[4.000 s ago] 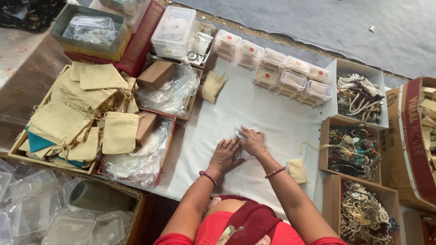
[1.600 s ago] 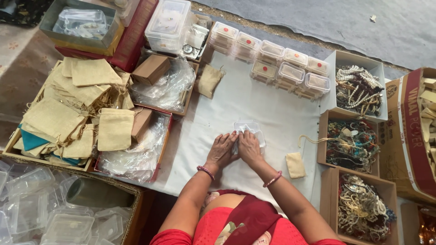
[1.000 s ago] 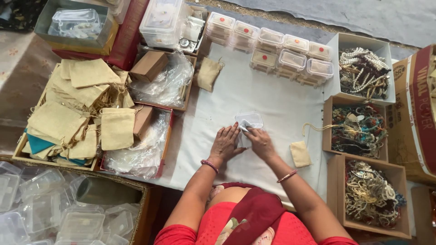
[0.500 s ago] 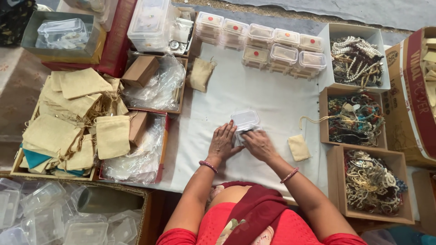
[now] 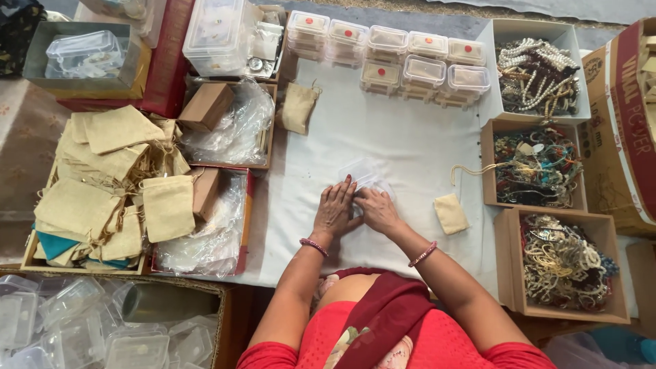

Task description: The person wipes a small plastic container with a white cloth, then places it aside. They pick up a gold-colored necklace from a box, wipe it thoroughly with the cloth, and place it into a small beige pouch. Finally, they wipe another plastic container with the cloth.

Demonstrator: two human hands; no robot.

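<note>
Both hands barely shifted since half a second ago: same spot mid-sheet, still working the clear plastic pouch [image 5: 365, 176]; the view has slid a little, nothing on the sheet relocated. Four seconds back the hands were lower and flatter on the cloth, and the pouch was hardly visible. Left hand [image 5: 335, 208] lies palm down, fingers spread and straight, fingertips on the near-left edge of the pouch. Right hand [image 5: 376, 208] sits beside it, touching it at the thumb side, fingers curled onto the pouch's near edge; pinching or just pressing, cannot tell. Neither hand is closed around anything. Forearms converge from the near edge of the white sheet [image 5: 410, 137], a beaded bracelet on each wrist. Pouch lies flat at the centre of the sheet, just beyond the fingertips. Small beige drawstring bag [image 5: 452, 213] lies right of the right hand, cord trailing toward the right edge. Another beige bag [image 5: 299, 107] sits near the far-left corner. Row of small lidded plastic boxes [image 5: 410, 58] runs along the far edge. Three open boxes of beaded jewellery [image 5: 540, 167] line the right edge. Stack of beige cloth pouches [image 5: 113, 184] fills a tray off the left edge.
</note>
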